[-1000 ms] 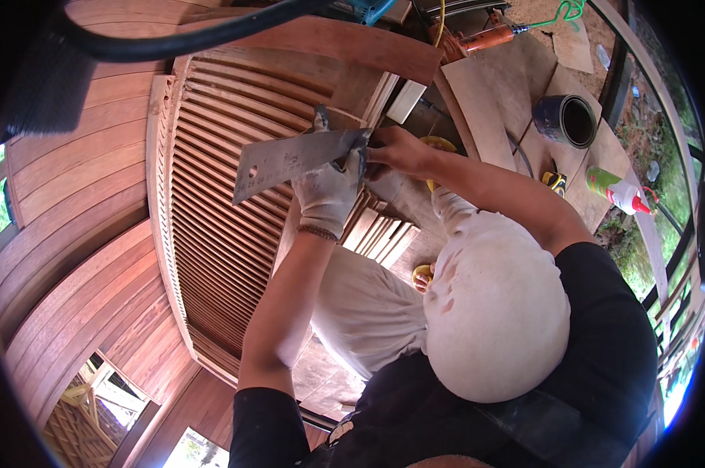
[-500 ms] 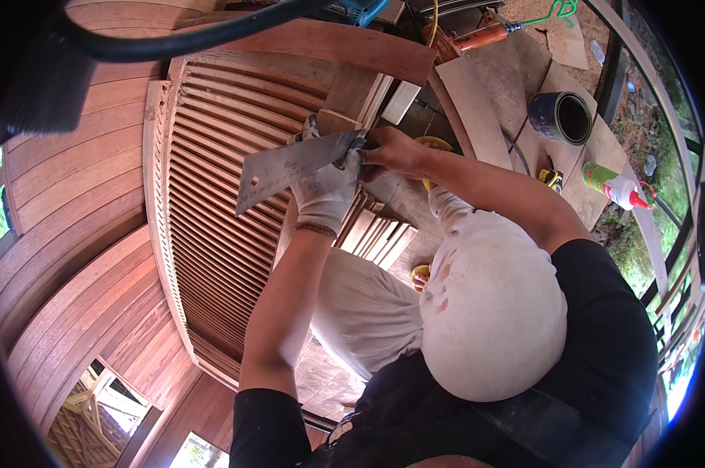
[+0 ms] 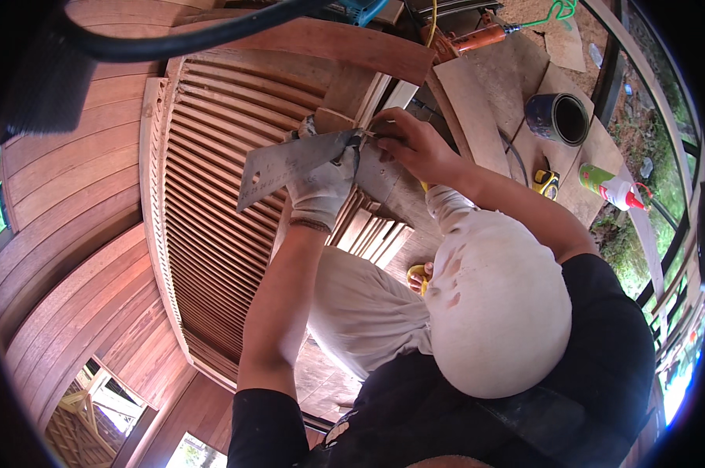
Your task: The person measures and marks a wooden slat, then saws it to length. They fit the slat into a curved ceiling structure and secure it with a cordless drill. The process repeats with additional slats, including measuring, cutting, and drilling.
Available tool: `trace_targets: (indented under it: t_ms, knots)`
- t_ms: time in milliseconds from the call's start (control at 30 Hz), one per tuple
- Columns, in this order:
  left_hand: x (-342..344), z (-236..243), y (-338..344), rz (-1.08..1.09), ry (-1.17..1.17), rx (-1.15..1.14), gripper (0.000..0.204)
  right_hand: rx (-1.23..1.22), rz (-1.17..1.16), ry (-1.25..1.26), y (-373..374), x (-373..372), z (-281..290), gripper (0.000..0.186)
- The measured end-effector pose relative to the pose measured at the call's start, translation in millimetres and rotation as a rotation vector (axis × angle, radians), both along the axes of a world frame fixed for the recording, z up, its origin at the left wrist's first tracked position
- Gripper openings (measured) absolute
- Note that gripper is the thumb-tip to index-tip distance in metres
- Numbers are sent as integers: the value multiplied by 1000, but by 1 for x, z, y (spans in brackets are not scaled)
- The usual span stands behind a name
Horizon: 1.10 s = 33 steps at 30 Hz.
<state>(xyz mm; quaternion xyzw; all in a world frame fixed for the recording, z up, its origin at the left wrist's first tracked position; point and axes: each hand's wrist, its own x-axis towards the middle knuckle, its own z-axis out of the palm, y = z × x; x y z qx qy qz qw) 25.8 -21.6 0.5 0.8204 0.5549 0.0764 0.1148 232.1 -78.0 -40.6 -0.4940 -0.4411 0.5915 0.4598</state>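
Note:
My left hand (image 3: 319, 186), in a pale glove with dark fingertips, is closed around a wide, flat steel blade that looks like a hand saw (image 3: 278, 170). The blade slants across the glove toward the lower left, and a hole shows near its broad end. My bare right hand (image 3: 419, 148) sits just right of the glove, with thumb and fingers bent in a pinch. Something small and pale shows at those fingertips, too small to name. Under the blade lies a slatted wooden panel (image 3: 220, 187), like a louvre, within a pale wooden frame.
A curved reddish board (image 3: 329, 47) spans the far side. An open paint can (image 3: 557, 119), a yellow tape measure (image 3: 546, 184) and a glue bottle (image 3: 611, 186) stand or lie at right. An orange tool (image 3: 477, 37) is farther off. Short wooden strips (image 3: 376, 238) lie by my knee.
My right hand has shifted slightly right, away from the glove, and its fingers show more. The left hand and the blade have barely moved.

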Motion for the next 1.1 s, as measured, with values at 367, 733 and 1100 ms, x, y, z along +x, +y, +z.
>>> trace_targets:
  t_ms: [367,733,1100]
  knots:
    - [2,0,-1,33,-20,-60,84,96,-20,-114,10,-8,-6,15]
    - [0,-3,-1,37,-53,-3,81,107,15,-216,15,-10,-9,16]
    - [-5,-8,-1,16,-15,59,74,46,-53,-97,6,-10,-25,17]
